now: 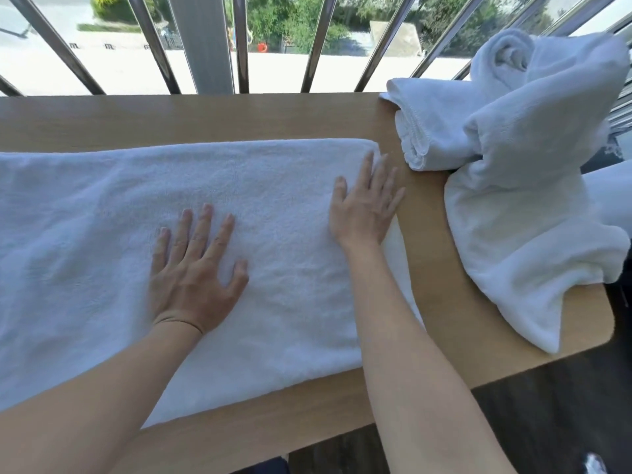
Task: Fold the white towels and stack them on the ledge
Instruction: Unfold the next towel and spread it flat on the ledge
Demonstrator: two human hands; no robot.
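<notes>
A white towel [102, 234] lies spread flat along the wooden ledge [205, 118], reaching past the left edge of view. My left hand [195, 268] presses flat on its middle with fingers spread. My right hand [364, 206] lies flat on the towel's right end, fingertips near its far right corner. A heap of other white towels [523, 159] sits at the ledge's right end, partly rolled, with one loose towel hanging over the right edge.
Metal railing bars [239, 42] stand just behind the ledge, with a bright paved yard and trees beyond. A strip of bare wood runs between the flat towel and the heap. Dark floor [547, 422] shows below the ledge's near right corner.
</notes>
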